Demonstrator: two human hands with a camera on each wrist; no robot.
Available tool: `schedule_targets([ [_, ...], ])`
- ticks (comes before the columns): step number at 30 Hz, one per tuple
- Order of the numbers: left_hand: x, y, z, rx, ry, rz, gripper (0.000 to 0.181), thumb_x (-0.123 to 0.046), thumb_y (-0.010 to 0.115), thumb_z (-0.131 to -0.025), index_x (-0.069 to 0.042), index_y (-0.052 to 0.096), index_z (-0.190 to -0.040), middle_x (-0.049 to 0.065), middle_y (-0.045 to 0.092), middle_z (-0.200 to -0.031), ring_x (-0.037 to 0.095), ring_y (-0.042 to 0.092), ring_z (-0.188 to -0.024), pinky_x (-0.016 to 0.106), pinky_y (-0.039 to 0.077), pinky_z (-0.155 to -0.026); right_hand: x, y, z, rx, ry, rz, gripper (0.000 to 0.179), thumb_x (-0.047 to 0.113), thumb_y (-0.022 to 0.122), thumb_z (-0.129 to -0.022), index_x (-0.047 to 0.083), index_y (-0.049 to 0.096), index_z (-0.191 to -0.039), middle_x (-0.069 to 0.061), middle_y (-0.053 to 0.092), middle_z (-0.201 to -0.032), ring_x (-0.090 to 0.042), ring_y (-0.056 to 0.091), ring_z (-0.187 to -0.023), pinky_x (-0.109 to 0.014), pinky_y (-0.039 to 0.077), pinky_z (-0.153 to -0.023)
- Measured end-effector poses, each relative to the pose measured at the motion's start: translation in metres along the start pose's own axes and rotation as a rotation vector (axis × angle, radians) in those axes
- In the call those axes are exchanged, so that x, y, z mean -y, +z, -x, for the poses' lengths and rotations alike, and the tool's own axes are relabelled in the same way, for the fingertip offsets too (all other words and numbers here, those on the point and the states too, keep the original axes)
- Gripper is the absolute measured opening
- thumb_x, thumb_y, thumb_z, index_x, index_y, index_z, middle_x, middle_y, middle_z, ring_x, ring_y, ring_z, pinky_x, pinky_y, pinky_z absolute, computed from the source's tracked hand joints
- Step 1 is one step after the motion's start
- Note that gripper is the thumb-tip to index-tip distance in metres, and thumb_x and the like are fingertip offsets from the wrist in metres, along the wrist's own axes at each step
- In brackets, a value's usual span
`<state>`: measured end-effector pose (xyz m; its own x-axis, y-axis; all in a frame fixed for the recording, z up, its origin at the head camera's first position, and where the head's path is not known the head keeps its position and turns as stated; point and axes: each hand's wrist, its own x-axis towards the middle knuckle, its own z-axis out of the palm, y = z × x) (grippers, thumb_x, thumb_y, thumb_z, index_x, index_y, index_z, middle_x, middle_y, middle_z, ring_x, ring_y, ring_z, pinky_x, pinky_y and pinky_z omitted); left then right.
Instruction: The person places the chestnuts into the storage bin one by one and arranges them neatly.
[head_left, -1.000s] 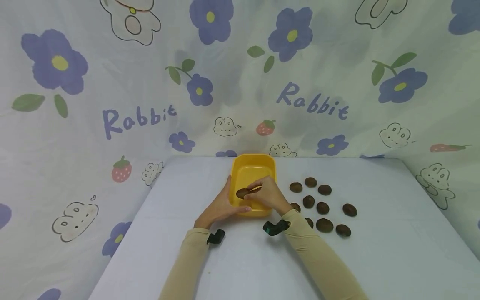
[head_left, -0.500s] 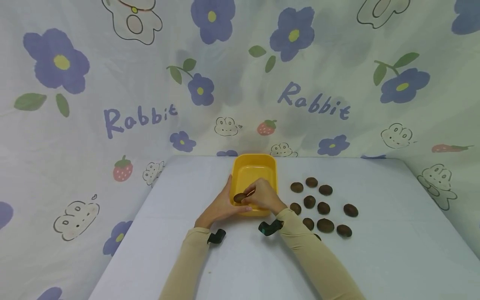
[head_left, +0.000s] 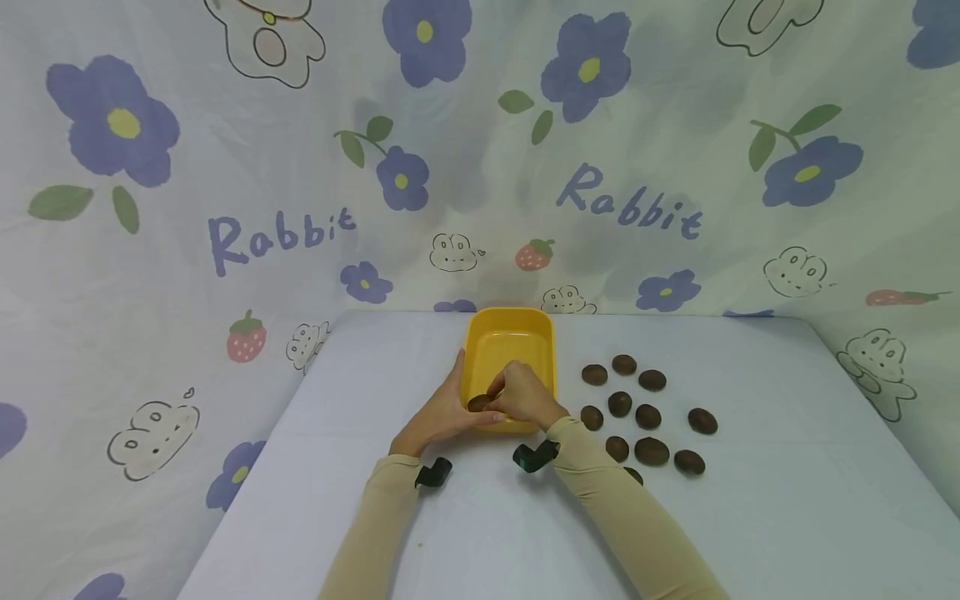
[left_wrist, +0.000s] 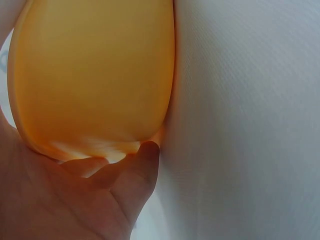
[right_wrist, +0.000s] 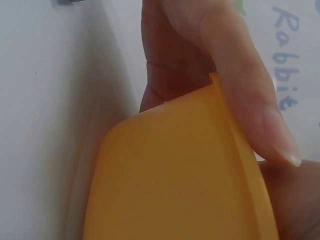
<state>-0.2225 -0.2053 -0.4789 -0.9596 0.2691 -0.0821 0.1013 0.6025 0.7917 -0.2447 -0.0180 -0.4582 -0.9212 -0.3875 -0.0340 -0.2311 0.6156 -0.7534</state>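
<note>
In the head view, a yellow plastic tray [head_left: 510,315] with raised walls stands at the table's back. My left hand [head_left: 442,408] grips its near left corner, fingers along the left wall and thumb over the near rim; in the left wrist view this hand [left_wrist: 100,200] lies against the tray's outside [left_wrist: 95,75]. My right hand [head_left: 525,393] is over the near part of the tray, fingers curled down, pinching a dark brown chestnut [head_left: 478,403] low by the near left corner. The fingertips are partly hidden. The right wrist view shows the left thumb [right_wrist: 250,90] over the rim.
Several brown chestnuts [head_left: 619,404] lie scattered on the white table [head_left: 750,517] right of the tray; one [head_left: 634,475] is partly covered by the right sleeve. A patterned cloth [head_left: 480,167] hangs right behind the tray. Dark wrist devices [head_left: 536,457] sit on both wrists.
My right hand has moved slightly left, down and nearer, bringing the chestnut to the tray's near left corner. The left hand and tray have stayed in place. More chestnuts show beside the right sleeve.
</note>
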Motion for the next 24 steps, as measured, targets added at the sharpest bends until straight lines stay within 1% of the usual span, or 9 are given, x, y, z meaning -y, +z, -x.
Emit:
schedule_targets([
  [7,0.0003,0.0006,-0.0011,0.006,0.011,0.005,0.145,-0.069,0.085,-0.07,-0.019,-0.011,-0.167,0.004,0.002,-0.177,0.03,0.021,-0.161,0.058,0.021,-0.13,0.0013,0.0002,0.0002,0.006,-0.018,-0.002,0.017,0.01,0.09,-0.075,0.003,0.084,-0.089,-0.01,0.081,-0.09,-0.017,0.061,-0.068,-0.023,0.049,-0.058],
  [12,-0.001,0.0004,-0.0001,0.008,0.01,0.019,0.145,-0.069,0.086,-0.07,-0.021,-0.011,-0.167,0.003,0.003,-0.177,0.03,0.022,-0.161,0.06,0.022,-0.129,0.0023,0.0011,0.001,-0.001,-0.036,0.019,0.014,0.01,0.09,-0.076,0.004,0.084,-0.086,-0.007,0.081,-0.082,-0.015,0.06,-0.064,-0.022,0.047,-0.056],
  [15,-0.0021,0.0004,0.0009,0.006,-0.001,0.021,0.145,-0.071,0.085,-0.069,-0.022,-0.01,-0.167,0.003,0.005,-0.177,0.03,0.024,-0.16,0.061,0.023,-0.129,0.0032,0.0015,0.0011,-0.003,-0.029,0.028,0.012,0.01,0.09,-0.076,0.004,0.084,-0.085,-0.005,0.08,-0.078,-0.015,0.059,-0.062,-0.022,0.048,-0.055],
  [19,-0.0023,0.0004,0.0012,0.008,-0.007,0.024,0.144,-0.071,0.085,-0.069,-0.024,-0.011,-0.167,0.002,0.005,-0.177,0.029,0.025,-0.16,0.06,0.024,-0.129,0.0046,0.0018,0.0011,0.009,-0.006,0.018,0.009,0.009,0.089,-0.079,0.005,0.084,-0.086,-0.003,0.079,-0.075,-0.016,0.061,-0.064,-0.023,0.051,-0.057],
  [24,-0.0015,0.0004,0.0006,0.012,0.007,0.026,0.144,-0.069,0.086,-0.07,-0.021,-0.011,-0.167,0.004,0.005,-0.177,0.029,0.026,-0.159,0.06,0.023,-0.129,0.0058,0.0017,0.0022,0.02,0.008,0.02,0.008,0.01,0.088,-0.08,0.007,0.085,-0.086,-0.001,0.078,-0.073,-0.017,0.061,-0.07,-0.024,0.052,-0.064],
])
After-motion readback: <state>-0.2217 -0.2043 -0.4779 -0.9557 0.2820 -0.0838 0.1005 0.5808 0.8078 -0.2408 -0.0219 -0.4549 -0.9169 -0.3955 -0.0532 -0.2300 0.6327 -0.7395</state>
